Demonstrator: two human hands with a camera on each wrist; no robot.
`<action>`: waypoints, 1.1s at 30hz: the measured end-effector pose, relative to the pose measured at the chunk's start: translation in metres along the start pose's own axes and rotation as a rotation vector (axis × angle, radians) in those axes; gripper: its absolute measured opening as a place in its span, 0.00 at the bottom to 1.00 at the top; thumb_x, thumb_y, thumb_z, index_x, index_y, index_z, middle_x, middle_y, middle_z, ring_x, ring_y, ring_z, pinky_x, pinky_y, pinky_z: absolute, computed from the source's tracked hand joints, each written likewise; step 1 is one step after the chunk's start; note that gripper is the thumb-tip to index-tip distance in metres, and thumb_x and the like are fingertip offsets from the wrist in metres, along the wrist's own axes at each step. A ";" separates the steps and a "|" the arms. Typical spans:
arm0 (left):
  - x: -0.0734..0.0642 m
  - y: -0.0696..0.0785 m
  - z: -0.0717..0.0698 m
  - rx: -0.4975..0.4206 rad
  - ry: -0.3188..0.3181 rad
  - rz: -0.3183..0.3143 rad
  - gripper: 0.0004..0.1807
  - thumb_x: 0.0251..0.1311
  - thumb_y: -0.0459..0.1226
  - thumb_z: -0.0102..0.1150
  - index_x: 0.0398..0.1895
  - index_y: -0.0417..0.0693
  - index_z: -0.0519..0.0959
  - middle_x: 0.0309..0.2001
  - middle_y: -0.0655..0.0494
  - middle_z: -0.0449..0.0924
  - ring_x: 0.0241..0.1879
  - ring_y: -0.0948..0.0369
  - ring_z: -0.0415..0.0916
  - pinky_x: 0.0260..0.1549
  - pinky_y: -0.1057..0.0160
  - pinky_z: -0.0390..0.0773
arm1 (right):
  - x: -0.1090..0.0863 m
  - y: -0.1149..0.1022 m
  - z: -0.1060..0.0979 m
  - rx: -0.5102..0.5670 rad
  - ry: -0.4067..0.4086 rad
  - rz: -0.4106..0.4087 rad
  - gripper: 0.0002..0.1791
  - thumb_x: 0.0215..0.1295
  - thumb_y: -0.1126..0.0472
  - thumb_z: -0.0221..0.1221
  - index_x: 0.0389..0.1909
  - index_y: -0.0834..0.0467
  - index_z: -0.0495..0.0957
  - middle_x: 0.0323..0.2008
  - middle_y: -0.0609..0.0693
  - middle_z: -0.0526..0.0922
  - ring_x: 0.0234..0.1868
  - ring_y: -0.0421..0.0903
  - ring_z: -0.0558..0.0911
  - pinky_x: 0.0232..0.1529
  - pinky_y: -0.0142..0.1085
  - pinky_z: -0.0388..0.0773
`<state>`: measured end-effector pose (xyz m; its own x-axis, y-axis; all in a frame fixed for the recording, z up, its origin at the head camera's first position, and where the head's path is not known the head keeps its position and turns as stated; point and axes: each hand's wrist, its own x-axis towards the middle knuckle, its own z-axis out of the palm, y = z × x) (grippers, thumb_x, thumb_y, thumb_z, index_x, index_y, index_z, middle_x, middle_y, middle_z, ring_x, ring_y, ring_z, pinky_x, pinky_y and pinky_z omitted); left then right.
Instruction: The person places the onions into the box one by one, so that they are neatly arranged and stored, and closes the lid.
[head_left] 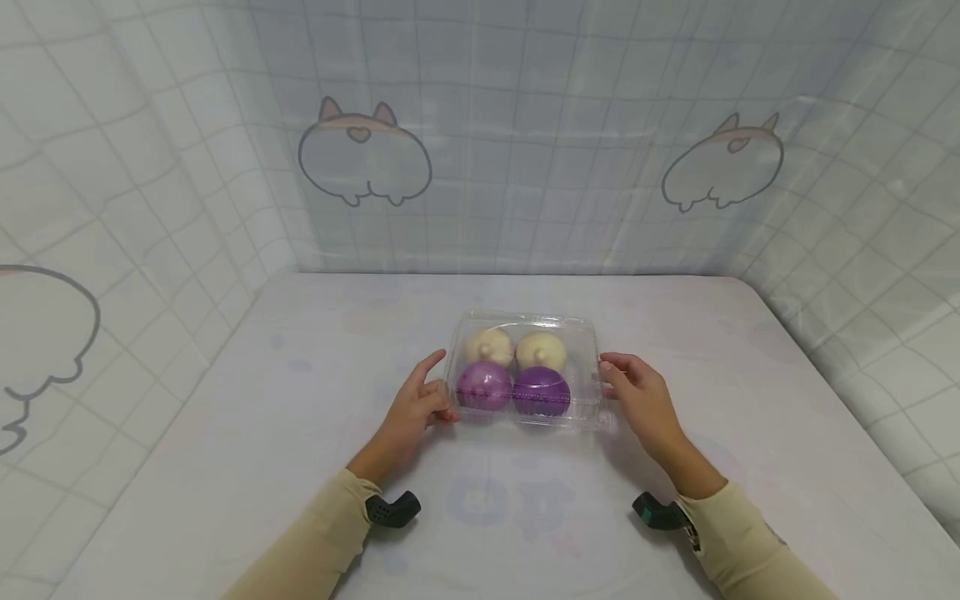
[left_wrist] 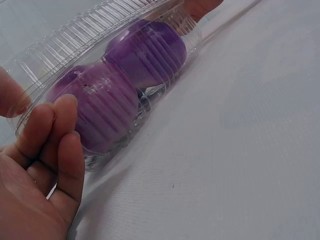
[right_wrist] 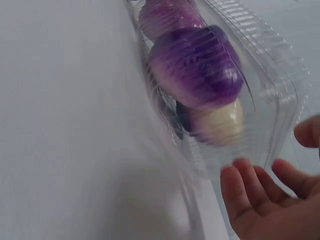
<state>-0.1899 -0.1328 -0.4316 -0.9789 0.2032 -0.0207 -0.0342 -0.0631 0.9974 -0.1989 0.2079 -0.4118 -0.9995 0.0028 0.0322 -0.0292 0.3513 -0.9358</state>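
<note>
A clear plastic clamshell box (head_left: 582, 354) stands on the table, its lid down. Inside are two cream-coloured onion-like bulbs (head_left: 542, 352) at the back and two purple ones (head_left: 484, 386) in front. At the box's left side is my left hand (head_left: 412, 410); its index finger extends along that side and the other fingers bend loosely against the wall. My right hand (head_left: 641, 400) is at the right side, fingertips at the rim. In the right wrist view, thumb and fingers (right_wrist: 245, 187) stand apart, with no firm hold visible. Contact there is hard to tell.
A pale cloth (head_left: 517, 517) with faint prints covers the table. Behind it and on both sides hang white grid-patterned curtains (head_left: 510, 167) with cartoon animal drawings. Dark devices (head_left: 393, 509) are strapped at both wrists.
</note>
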 end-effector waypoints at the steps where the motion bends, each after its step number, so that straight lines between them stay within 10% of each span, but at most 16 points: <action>1: 0.000 0.000 0.000 0.001 0.002 0.001 0.43 0.58 0.22 0.44 0.79 0.46 0.49 0.24 0.56 0.68 0.29 0.57 0.79 0.39 0.59 0.82 | -0.001 0.000 -0.001 0.006 -0.016 -0.002 0.28 0.76 0.45 0.53 0.64 0.62 0.72 0.60 0.58 0.77 0.52 0.55 0.82 0.51 0.34 0.80; 23: -0.001 0.001 0.000 0.010 0.016 0.003 0.42 0.58 0.22 0.45 0.78 0.49 0.54 0.24 0.53 0.71 0.30 0.56 0.78 0.37 0.61 0.80 | -0.008 0.008 -0.009 0.045 -0.228 -0.197 0.32 0.66 0.71 0.55 0.72 0.67 0.62 0.66 0.65 0.70 0.63 0.62 0.73 0.53 0.26 0.73; 33: -0.001 0.001 0.001 0.006 0.025 0.009 0.41 0.58 0.23 0.45 0.78 0.48 0.54 0.23 0.54 0.72 0.30 0.56 0.79 0.38 0.60 0.80 | -0.010 0.007 -0.006 0.020 -0.180 -0.134 0.33 0.65 0.70 0.51 0.73 0.62 0.61 0.47 0.65 0.76 0.41 0.52 0.79 0.42 0.32 0.80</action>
<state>-0.1882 -0.1318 -0.4306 -0.9838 0.1786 -0.0129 -0.0238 -0.0592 0.9980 -0.1885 0.2162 -0.4169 -0.9729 -0.2104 0.0956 -0.1607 0.3190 -0.9340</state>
